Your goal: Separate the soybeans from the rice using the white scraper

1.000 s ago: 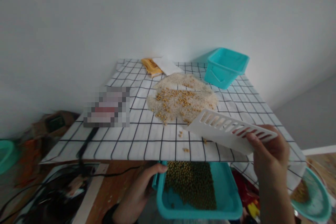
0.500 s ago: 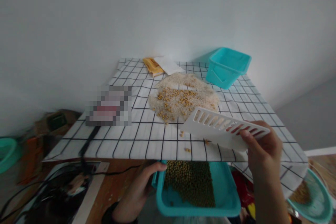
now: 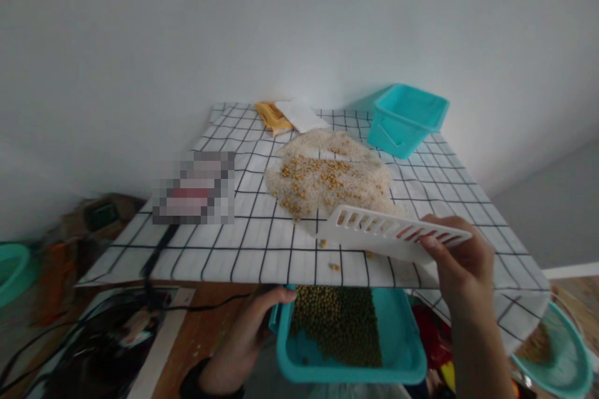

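My right hand [image 3: 461,262] grips one end of a white slotted plastic board [image 3: 374,232], held low over the checked tablecloth [image 3: 234,255] just in front of a pile of rice mixed with yellow beans [image 3: 327,174]. A few loose beans [image 3: 333,267] lie on the cloth near the board. My left hand [image 3: 243,336] holds the left rim of a teal tub [image 3: 397,355] below the table's front edge; the tub contains a heap of beans [image 3: 339,324].
A second teal tub [image 3: 406,118] stands at the back right by the wall. A yellow cloth [image 3: 271,117] and white paper [image 3: 302,115] lie at the back. Cables [image 3: 93,330] and clutter sit lower left; teal bowls at far left [image 3: 12,268] and lower right [image 3: 559,355].
The slotted board has moved left and down toward the cloth and tilted flatter, closer to the pile's front edge. The left hand and tub have barely shifted.
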{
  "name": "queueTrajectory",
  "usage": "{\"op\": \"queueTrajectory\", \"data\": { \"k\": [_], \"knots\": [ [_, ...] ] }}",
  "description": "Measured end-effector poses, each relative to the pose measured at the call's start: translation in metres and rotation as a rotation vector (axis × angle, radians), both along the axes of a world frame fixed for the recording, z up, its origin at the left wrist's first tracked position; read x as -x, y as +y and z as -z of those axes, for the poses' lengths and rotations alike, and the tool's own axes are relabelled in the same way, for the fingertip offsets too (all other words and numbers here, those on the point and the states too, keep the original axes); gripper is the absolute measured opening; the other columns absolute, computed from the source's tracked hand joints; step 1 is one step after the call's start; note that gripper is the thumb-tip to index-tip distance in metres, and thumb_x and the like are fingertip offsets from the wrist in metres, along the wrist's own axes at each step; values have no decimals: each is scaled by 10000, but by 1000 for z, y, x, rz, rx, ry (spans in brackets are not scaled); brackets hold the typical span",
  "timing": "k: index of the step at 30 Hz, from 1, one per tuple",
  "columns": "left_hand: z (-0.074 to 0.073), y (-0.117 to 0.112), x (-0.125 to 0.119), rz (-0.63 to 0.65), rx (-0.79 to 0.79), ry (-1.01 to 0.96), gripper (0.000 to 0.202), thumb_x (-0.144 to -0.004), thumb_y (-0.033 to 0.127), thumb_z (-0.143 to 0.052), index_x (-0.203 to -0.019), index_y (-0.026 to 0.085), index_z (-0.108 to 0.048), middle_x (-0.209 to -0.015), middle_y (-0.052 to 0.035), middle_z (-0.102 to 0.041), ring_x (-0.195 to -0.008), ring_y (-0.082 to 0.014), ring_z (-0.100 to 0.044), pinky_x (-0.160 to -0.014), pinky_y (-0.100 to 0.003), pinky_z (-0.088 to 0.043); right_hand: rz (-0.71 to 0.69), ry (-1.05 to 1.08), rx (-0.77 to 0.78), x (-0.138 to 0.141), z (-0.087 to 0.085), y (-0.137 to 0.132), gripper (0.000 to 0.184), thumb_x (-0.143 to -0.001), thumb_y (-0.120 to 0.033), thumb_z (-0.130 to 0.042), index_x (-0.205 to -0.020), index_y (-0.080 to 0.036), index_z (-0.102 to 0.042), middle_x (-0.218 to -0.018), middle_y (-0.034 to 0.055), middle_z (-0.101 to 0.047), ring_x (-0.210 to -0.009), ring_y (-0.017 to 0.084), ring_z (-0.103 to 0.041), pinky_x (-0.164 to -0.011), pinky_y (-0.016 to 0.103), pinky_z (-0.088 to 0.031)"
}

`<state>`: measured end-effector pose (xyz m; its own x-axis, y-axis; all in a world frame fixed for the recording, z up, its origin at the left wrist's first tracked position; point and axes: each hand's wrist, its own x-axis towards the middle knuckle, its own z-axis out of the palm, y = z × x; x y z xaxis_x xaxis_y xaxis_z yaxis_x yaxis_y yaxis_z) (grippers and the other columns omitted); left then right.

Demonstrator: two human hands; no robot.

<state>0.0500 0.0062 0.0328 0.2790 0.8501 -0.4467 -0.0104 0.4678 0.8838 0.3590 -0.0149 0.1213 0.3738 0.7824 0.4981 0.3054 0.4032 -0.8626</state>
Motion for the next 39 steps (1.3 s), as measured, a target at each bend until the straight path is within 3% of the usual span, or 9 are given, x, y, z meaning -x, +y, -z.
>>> {"op": "queueTrajectory", "data": {
  "k": [4, 12, 15, 21, 24, 29, 33, 37, 39],
  "knots": [
    [5, 1, 6, -34, 56, -22, 160, -706, 416, -788, -799, 286, -799, -830, -43, -779, -788, -260, -674, -766, -379, -567, -132, -6, -6, 2, -3, -6, 36, -873, -215, -706, -843, -232, -715, -729, 4, -669, -702, 158, -605, -649, 301, -444],
    [-16, 5, -7, -111, 199, -49, 124, -706, 375, -745, -681, 253, -743, -714, -20, -711, -718, -233, -635, -696, -338, -530, -268, 53, -37, 3, -4, -16, 84, -890, -188, -665, -846, -219, -729, -671, 17, -661, -603, 163, -590, -554, 306, -413],
    [-15, 4, -6, -89, 222, -62, 145, -712, 396, -750, -701, 252, -748, -727, -24, -721, -736, -243, -650, -709, -353, -541, -107, 111, -62, -4, 0, -17, 14, -841, -219, -724, -830, -213, -729, -675, 9, -666, -587, 160, -593, -544, 298, -409],
    [-15, 2, -8, -71, 258, -96, 114, -725, 361, -741, -711, 249, -754, -730, -25, -727, -730, -240, -660, -723, -371, -548, 369, 277, -90, -13, -3, -13, 164, -722, -241, -822, -753, -194, -669, -717, -13, -694, -668, 161, -649, -690, 303, -488],
    [-18, 4, -12, -95, 287, -123, 87, -696, 333, -750, -698, 246, -755, -705, -17, -709, -696, -226, -632, -698, -358, -532, 414, 290, -76, -14, -5, -11, 169, -729, -246, -813, -750, -200, -652, -737, -12, -701, -707, 173, -668, -761, 331, -509],
    [-19, 3, -13, -115, 250, -103, 83, -686, 333, -766, -671, 254, -746, -709, -15, -705, -685, -214, -595, -654, -326, -500, 455, 198, -38, -14, 4, -3, 254, -699, -349, -839, -777, -201, -648, -699, -7, -670, -622, 166, -615, -616, 300, -468],
    [-15, -2, -3, -43, 153, -74, 120, -731, 376, -755, -760, 259, -764, -800, -25, -733, -758, -237, -639, -737, -375, -537, 369, 137, 7, -4, 7, 7, 228, -761, -361, -808, -815, -198, -659, -711, -4, -659, -627, 148, -581, -600, 280, -431],
    [-7, -5, 6, -34, 19, -20, 329, -549, 237, -890, -856, 304, -791, -1029, -30, -782, -957, -275, -667, -903, -385, -527, 270, 93, 20, 7, 2, 12, 176, -794, -343, -790, -810, -205, -681, -722, 2, -661, -636, 146, -581, -590, 277, -418],
    [-6, -3, 5, -39, 55, -23, 210, -634, 288, -837, -839, 282, -790, -914, -25, -783, -857, -258, -676, -834, -390, -545, 236, 90, 18, 8, 1, 11, 172, -795, -340, -789, -829, -210, -682, -742, 8, -677, -627, 151, -583, -596, 290, -430]
  ]
}}
